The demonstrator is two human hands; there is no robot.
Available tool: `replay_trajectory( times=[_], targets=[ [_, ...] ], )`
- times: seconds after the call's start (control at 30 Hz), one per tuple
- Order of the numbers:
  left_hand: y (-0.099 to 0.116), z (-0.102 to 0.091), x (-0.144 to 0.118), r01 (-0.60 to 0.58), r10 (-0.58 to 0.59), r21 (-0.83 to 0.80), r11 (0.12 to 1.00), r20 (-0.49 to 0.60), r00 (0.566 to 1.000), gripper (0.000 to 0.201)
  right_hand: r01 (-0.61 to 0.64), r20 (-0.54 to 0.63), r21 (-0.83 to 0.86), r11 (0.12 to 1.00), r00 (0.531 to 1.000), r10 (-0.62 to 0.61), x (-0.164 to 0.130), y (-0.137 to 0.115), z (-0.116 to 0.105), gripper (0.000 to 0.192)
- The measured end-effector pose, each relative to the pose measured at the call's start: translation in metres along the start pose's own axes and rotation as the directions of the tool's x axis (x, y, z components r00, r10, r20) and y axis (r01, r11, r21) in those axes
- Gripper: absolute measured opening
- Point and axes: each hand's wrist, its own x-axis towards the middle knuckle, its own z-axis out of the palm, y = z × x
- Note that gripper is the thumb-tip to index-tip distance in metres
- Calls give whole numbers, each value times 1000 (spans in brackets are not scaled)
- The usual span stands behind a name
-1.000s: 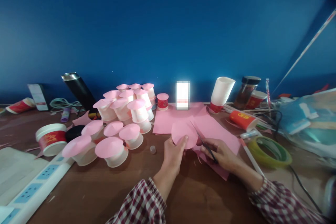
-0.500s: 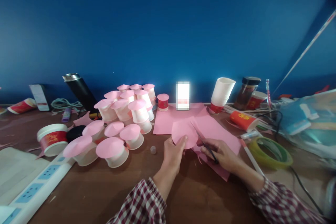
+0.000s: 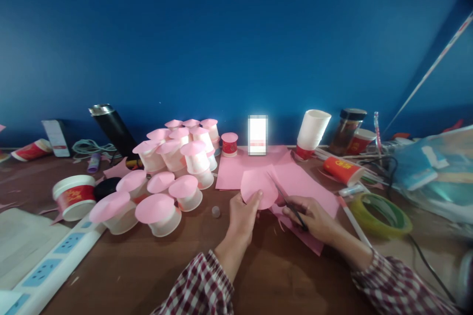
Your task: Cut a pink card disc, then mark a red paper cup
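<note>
My left hand (image 3: 243,214) pinches the lower edge of a round pink paper disc (image 3: 258,184), thumb on top. In my right hand (image 3: 309,215) is a pair of scissors (image 3: 293,207), its blades pointing up and left along the disc's right edge. Larger pink paper sheets (image 3: 303,177) lie flat beneath and behind the disc. Thin pink offcuts hang or lie just below the blades. To the left stand several paper cups (image 3: 164,222) topped with shallow pink paper cones (image 3: 155,206).
A lit phone (image 3: 257,135) leans on the blue wall. Stacked white cups (image 3: 314,130), a tape roll (image 3: 382,214) and a plastic bag (image 3: 439,167) stand at right. Leftward are a power strip (image 3: 55,256), a red-and-white tub (image 3: 74,197) and a black flask (image 3: 113,128).
Hardly anything differs. My left hand and the disc have shifted very slightly left, while the scissors stay at the disc's right edge.
</note>
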Motion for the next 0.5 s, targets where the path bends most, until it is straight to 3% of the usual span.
replay_trajectory(
  times=[0.5],
  targets=[
    [-3, -1, 3, -34, 35, 11, 999, -36, 999, 35, -23, 20, 74, 997, 1000, 22, 0, 5, 1, 48]
  ],
)
